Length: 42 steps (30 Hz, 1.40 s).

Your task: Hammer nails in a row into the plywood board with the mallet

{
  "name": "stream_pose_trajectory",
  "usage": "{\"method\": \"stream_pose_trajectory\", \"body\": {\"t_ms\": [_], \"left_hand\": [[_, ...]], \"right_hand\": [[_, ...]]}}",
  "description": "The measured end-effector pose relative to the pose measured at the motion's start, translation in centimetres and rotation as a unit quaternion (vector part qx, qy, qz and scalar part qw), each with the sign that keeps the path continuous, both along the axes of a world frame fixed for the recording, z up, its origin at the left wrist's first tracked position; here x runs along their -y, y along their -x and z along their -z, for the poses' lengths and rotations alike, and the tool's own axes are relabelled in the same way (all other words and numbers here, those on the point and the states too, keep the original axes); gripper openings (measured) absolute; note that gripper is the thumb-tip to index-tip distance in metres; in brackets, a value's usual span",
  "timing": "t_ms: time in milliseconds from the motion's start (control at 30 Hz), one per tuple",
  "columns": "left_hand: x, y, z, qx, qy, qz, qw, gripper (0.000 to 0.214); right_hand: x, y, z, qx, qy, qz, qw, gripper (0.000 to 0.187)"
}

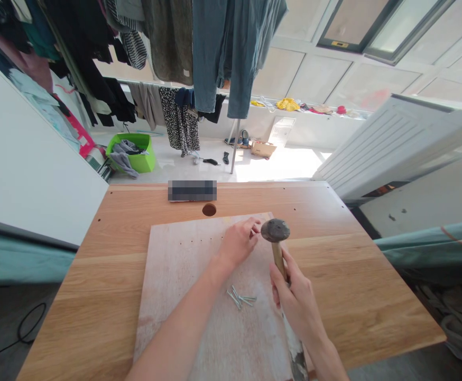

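Wooden table (345,280), whitish board (171,286), silvery nails (239,298), dark-headed hammer (276,233) in right hand (297,293)

No lettering, brand or number is legible: pixelation masks a dark block (192,190) on the wooden surface (350,286), and a hanging garment's (167,45) pale tag (186,73) is too small to read.

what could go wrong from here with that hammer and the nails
The head of the hammer appears close to the left hand in this view, so a stray swing from the right hand might catch its fingers. The nails lie in a small loose pile on the board and could scatter under a blow. The board lies on the wooden table with no clamp in sight, so it might shift.
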State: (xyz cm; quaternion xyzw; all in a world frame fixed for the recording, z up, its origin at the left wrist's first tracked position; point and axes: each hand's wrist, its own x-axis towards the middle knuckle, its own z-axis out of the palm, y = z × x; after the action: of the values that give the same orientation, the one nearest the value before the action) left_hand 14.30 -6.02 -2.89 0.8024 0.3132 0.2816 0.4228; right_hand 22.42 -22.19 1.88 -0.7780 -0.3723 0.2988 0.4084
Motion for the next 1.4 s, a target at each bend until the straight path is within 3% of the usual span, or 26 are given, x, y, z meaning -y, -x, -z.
{"method": "stream_pose_trajectory", "body": {"t_ms": [300, 633, 833, 1033, 1167, 1267, 1400], "left_hand": [[0.0, -0.2, 0.1, 0.004, 0.004, -0.005, 1.000, 0.032], [-0.1, -0.1, 0.2, -0.019, 0.009, -0.009, 1.000, 0.028], [0.0, 0.1, 0.0, -0.007, 0.016, -0.007, 1.000, 0.028], [-0.2, 0.1, 0.4, 0.003, 0.003, -0.005, 1.000, 0.035], [-0.2, 1.1, -0.8, -0.018, -0.028, 0.001, 0.999, 0.026], [0.8, 3.0, -2.7, -0.104, -0.060, 0.022, 0.993, 0.011], [3.7, 6.1, -4.9, -0.244, -0.102, 0.149, 0.953, 0.008]], "right_hand": [[0.1, 0.1, 0.5, 0.022, -0.008, -0.004, 1.000, 0.060], [2.9, -0.5, 1.9, -0.044, 0.004, 0.055, 0.997, 0.063], [2.9, -1.0, 2.5, -0.082, 0.019, 0.068, 0.994, 0.075], [2.9, -1.1, 3.2, -0.097, -0.004, 0.062, 0.993, 0.070], [3.0, -1.1, 3.5, -0.097, -0.018, 0.049, 0.994, 0.065], [3.0, -1.2, 3.6, -0.091, -0.014, 0.050, 0.995, 0.064], [3.0, -1.2, 3.4, -0.083, -0.017, 0.044, 0.995, 0.066]]}}
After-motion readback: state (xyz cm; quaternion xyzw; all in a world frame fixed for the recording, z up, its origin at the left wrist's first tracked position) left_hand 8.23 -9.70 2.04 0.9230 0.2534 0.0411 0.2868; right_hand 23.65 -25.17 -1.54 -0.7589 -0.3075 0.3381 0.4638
